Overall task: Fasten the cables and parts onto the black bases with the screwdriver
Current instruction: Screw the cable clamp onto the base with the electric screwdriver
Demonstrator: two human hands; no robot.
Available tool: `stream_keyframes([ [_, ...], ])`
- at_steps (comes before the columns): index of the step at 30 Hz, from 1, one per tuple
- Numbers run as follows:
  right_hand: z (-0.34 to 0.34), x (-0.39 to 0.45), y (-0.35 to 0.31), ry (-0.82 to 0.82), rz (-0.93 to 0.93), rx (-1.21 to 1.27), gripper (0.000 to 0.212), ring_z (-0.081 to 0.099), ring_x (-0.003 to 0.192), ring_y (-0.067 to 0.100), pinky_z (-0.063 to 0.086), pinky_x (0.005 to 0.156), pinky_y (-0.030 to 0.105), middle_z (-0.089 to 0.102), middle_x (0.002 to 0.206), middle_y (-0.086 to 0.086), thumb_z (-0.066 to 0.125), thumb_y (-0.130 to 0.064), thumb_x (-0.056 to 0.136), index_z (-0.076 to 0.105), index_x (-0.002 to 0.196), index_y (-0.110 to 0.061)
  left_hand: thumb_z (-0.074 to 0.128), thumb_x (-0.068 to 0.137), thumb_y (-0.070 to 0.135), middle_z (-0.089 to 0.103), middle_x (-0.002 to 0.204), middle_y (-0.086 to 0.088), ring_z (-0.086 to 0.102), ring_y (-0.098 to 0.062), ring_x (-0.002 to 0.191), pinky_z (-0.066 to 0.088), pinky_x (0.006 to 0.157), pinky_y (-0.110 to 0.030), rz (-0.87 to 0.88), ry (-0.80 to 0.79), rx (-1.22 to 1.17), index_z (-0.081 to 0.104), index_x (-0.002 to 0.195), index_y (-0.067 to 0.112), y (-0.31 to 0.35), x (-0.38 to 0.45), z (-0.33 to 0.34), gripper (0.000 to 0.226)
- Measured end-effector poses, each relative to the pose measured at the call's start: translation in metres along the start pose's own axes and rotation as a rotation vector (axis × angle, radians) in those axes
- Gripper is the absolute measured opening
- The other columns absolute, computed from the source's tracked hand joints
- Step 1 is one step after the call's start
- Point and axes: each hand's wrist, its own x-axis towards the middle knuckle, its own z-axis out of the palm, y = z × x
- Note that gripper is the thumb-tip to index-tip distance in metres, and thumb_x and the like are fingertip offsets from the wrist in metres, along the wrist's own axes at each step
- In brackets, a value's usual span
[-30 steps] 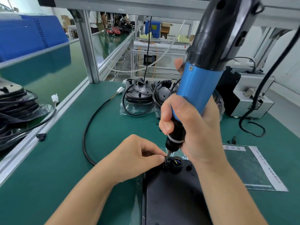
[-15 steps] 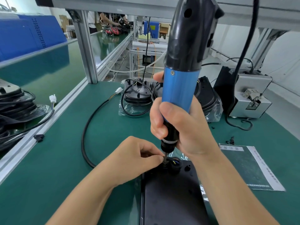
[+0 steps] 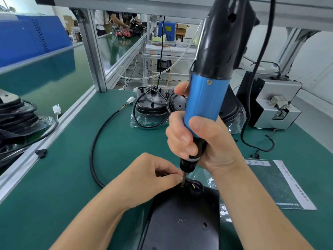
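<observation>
My right grip (image 3: 203, 141) clasps the screwdriver (image 3: 205, 98); my left grip (image 3: 153, 175) pinches its bit, which I should keep plumb over the black base (image 3: 180, 222).

Right hand (image 3: 207, 141) grips screwdriver (image 3: 207, 98) upright on black base (image 3: 182, 219).

- Your left hand (image 3: 151, 175) and right hand (image 3: 200, 141) crowd the far end of the black base (image 3: 182, 219); the screwdriver (image 3: 207, 98) stands almost upright between you and the stacked bases (image 3: 153, 105) behind.
- To your left, open green mat (image 3: 63, 177) lies between the cable (image 3: 95, 141) loop and the aluminium rail (image 3: 36, 150).
- That cable curves across the mat up to the bagged stack, barring a low sweep there.
- On your right, a flat sheet (image 3: 277, 184) lies just beside the base; the grey machine (image 3: 275, 105) and its looping cord (image 3: 252, 141) block the far right corner.
- The frame post (image 3: 93, 56) closes the far left.
</observation>
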Motion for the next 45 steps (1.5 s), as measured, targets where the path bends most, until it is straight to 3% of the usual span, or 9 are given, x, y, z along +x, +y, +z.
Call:
stream_keyframes([
  [10,0.002,-0.002,-0.008,0.151,-0.067,-0.139,0.061,0.041,0.044,0.008,0.041,0.048,0.021,0.047,0.058,-0.001,0.080,-0.034,0.073,0.056,0.128,-0.021,0.070,0.083,0.026,0.074,0.081,0.015,0.067,0.000,0.076,0.051,0.073,-0.014,-0.031,0.059,-0.005,0.076,0.080,0.036,-0.006,0.001,0.003,0.012],
  [17,-0.022,-0.028,-0.056,0.796,-0.154,-0.502,0.028,0.045,0.048,0.014,0.042,0.047,0.024,0.056,0.063,0.001,0.079,-0.032,0.076,0.060,0.095,-0.024,0.076,0.079,0.035,0.064,0.104,0.036,0.057,0.016,0.103,0.041,0.088,-0.004,0.068,-0.010,0.165,0.068,0.106,0.046,-0.004,-0.009,0.002,0.031],
  [20,-0.050,-0.051,-0.065,0.988,-0.122,-0.599,0.013,0.044,0.047,0.015,0.042,0.047,0.026,0.055,0.061,0.000,0.070,-0.021,0.088,0.058,0.089,-0.025,0.077,0.079,0.030,0.063,0.100,0.037,0.056,0.015,0.098,0.037,0.084,-0.001,0.121,0.095,0.266,0.069,0.101,0.043,-0.001,-0.010,0.009,0.027],
  [26,-0.102,-0.096,-0.079,1.241,-0.061,-0.636,0.016,0.049,0.049,0.012,0.046,0.047,0.025,0.059,0.058,-0.004,0.072,-0.026,0.087,0.057,0.090,-0.020,0.077,0.079,0.027,0.065,0.096,0.035,0.059,0.013,0.094,0.040,0.084,-0.004,0.165,0.135,0.346,0.068,0.091,0.047,-0.002,-0.012,0.008,0.026],
  [32,-0.132,-0.116,-0.082,1.386,-0.062,-0.527,0.018,0.054,0.049,0.010,0.049,0.047,0.023,0.060,0.061,0.000,0.069,-0.029,0.090,0.056,0.092,-0.018,0.063,0.066,0.072,0.068,0.094,0.034,0.063,0.013,0.089,0.044,0.079,-0.010,-0.036,-0.029,0.255,0.066,0.097,0.054,0.017,0.005,-0.007,0.036],
  [35,-0.139,-0.121,-0.077,1.420,-0.001,-0.606,0.019,0.059,0.053,0.012,0.052,0.050,0.025,0.062,0.070,0.005,0.065,-0.030,0.093,0.055,0.096,-0.014,0.057,0.082,0.061,0.074,0.085,0.015,0.070,-0.001,0.082,0.052,0.075,-0.021,-0.182,-0.021,0.159,0.070,0.093,0.033,0.026,0.048,0.000,0.033],
  [40,-0.136,-0.125,-0.070,1.486,0.142,-0.972,0.028,0.061,0.063,0.015,0.048,0.057,0.028,0.063,0.083,0.006,0.056,-0.040,0.093,0.054,0.107,-0.015,0.076,0.083,0.022,0.074,0.086,-0.018,0.065,-0.013,0.055,0.042,0.042,-0.015,-0.527,-0.070,-0.165,0.063,0.097,-0.001,0.024,0.119,0.028,0.030],
  [42,-0.131,-0.127,-0.068,1.517,0.257,-1.257,0.035,0.059,0.074,0.025,0.044,0.060,0.033,0.060,0.089,0.010,0.051,-0.044,0.094,0.051,0.107,-0.011,0.078,0.080,0.012,0.071,0.081,-0.017,0.052,-0.008,0.040,0.031,0.034,-0.013,-0.599,-0.044,-0.245,0.063,0.088,-0.002,0.023,0.133,0.037,0.022],
  [45,-0.123,-0.123,-0.064,1.530,0.454,-1.694,0.051,0.053,0.107,0.039,0.046,0.088,0.045,0.053,0.123,0.023,0.052,-0.038,0.096,0.045,0.126,0.003,0.074,0.082,0.006,0.063,0.064,-0.005,0.040,-0.002,0.034,0.023,0.031,-0.013,-0.638,-0.086,-0.308,0.063,0.080,0.003,0.024,0.143,0.047,0.012],
])
